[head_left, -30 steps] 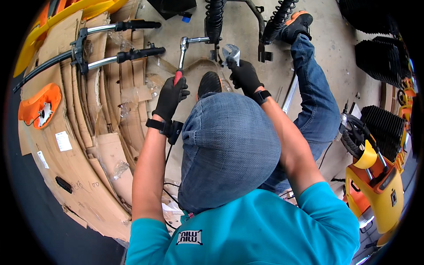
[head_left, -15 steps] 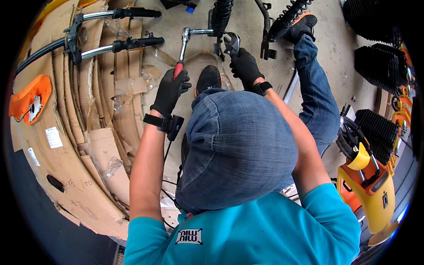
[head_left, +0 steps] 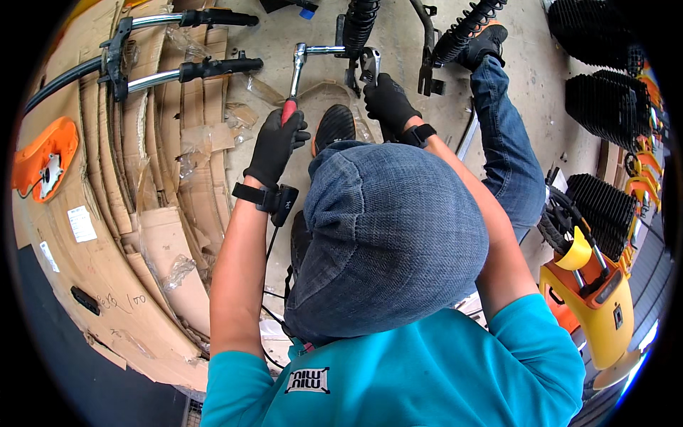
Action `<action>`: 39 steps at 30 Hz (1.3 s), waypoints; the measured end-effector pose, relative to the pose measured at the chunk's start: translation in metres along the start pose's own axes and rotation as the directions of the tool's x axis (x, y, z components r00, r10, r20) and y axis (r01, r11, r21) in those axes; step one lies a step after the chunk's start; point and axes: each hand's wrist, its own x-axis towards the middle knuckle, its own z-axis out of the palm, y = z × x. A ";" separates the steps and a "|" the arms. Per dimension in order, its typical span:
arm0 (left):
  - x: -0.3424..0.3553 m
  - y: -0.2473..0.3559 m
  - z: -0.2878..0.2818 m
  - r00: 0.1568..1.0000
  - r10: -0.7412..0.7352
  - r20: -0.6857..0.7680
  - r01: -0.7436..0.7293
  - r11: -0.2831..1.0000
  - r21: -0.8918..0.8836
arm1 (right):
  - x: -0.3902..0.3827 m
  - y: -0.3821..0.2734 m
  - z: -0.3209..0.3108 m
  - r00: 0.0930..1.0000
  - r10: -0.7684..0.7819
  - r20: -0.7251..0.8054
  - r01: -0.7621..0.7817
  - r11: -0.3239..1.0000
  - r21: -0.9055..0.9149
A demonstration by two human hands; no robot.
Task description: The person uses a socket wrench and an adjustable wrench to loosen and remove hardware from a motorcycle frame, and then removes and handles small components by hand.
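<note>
My left hand, in a black glove, is closed round the red handle of a ratchet wrench. The chrome extension and socket reach right from its head to the lower end of a black coil-spring shock absorber. On the other side of that end, my right hand, also gloved, grips an adjustable wrench. Its jaws stand upright beside the shock's lower mount. Whether they are clamped on a nut is too small to tell.
Flattened cardboard lies to the left, bearing a front fork and an orange cover. A black frame tube and a second shock absorber are near my right shoe. A yellow body part stands at the right.
My right hand has shifted slightly left, and the adjustable wrench has swung more upright, closer to the shock absorber's lower end. My left hand and the ratchet wrench have hardly moved.
</note>
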 end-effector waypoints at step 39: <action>-0.003 0.008 0.002 0.999 -0.046 0.029 0.044 0.997 0.070 | 0.014 -0.007 -0.048 0.688 -0.517 0.509 0.673 0.717 -0.182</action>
